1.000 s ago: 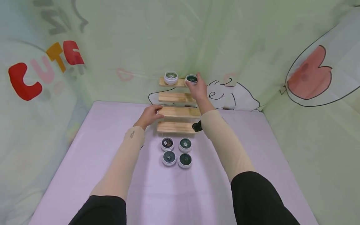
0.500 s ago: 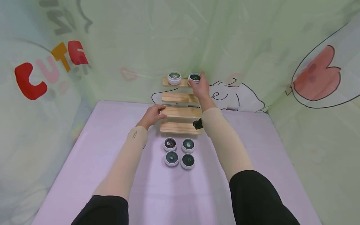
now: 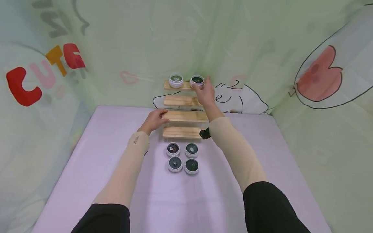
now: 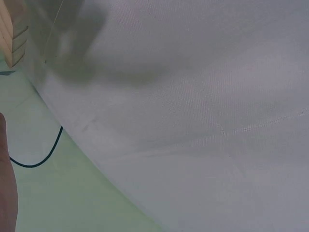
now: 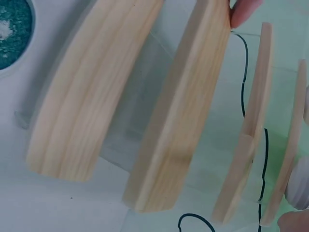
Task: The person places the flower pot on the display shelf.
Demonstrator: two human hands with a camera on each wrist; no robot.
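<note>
A stepped display rack with wooden boards point(image 3: 186, 116) and clear supports stands at the table's back. My left hand point(image 3: 153, 120) grips the left end of its second board from the front, thumb in front. On the top board point(image 5: 285, 159) sit two round white jars. The left one point(image 3: 176, 81) has a pale green top. My right hand point(image 3: 205, 94) is around the right jar point(image 3: 197, 80), which has a dark green top. Its thumb lies by the jar's front, and a raised finger stands slightly apart from the right side. In the left wrist view, only an edge of the hand point(image 4: 7, 179) shows.
Several more white jars stand before the rack in two rows. They include a dark one with light spots point(image 3: 173, 149) and a green one point(image 3: 191, 149). A lilac cloth point(image 3: 233, 194) covers the table. Printed fabric point(image 3: 140, 38) hangs behind and beside it.
The right hand's raised finger has moved away from the right jar's side. That jar stays on the top board. The left hand keeps its place on the rack.
</note>
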